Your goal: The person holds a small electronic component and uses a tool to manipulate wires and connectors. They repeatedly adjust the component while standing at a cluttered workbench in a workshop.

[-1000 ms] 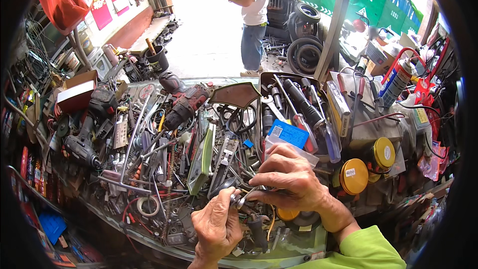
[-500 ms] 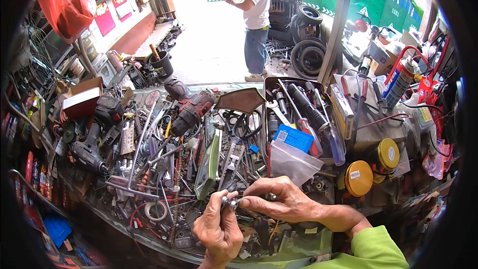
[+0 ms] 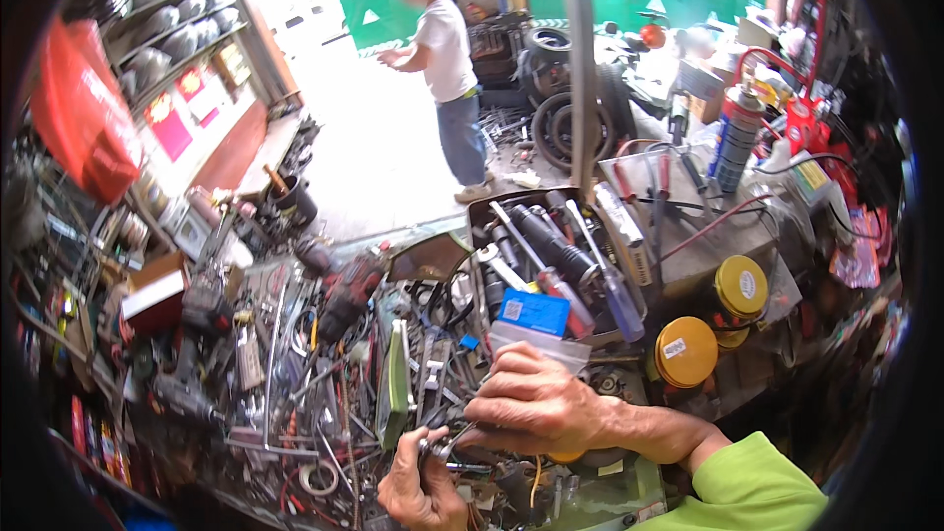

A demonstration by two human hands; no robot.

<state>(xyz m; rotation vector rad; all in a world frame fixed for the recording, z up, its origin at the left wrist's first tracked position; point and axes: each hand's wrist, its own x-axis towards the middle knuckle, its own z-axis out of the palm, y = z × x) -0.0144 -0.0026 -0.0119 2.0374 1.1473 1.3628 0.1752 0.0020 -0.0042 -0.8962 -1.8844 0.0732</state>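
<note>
My left hand [image 3: 421, 490] is low in the middle of the view, thumb and fingers pinching a small shiny metal part [image 3: 442, 451]. Just right of it and slightly higher, my right hand [image 3: 536, 401] curls its fingers down, with the fingertips close to that part. What lies in the right fingers is hidden and blurred. A clear plastic bag [image 3: 570, 349] and a blue card [image 3: 534, 313] lie right behind my right hand. A green-edged, flat-sided piece [image 3: 394, 388] stands among loose tools beyond my left hand.
Cluttered tools cover the bench, with a red-and-black power drill [image 3: 352, 297] and a tray of screwdrivers [image 3: 560, 246]. Two yellow-lidded jars [image 3: 686, 352] stand at right, near a spray can [image 3: 736, 138]. A person [image 3: 444, 69] stands beyond the bench by some tyres [image 3: 570, 133].
The view has tilted and shifted, so the bench sits lower. My right hand has turned, its fingers now curled over rather than stretched toward the metal part. The left hand keeps its pinch.
</note>
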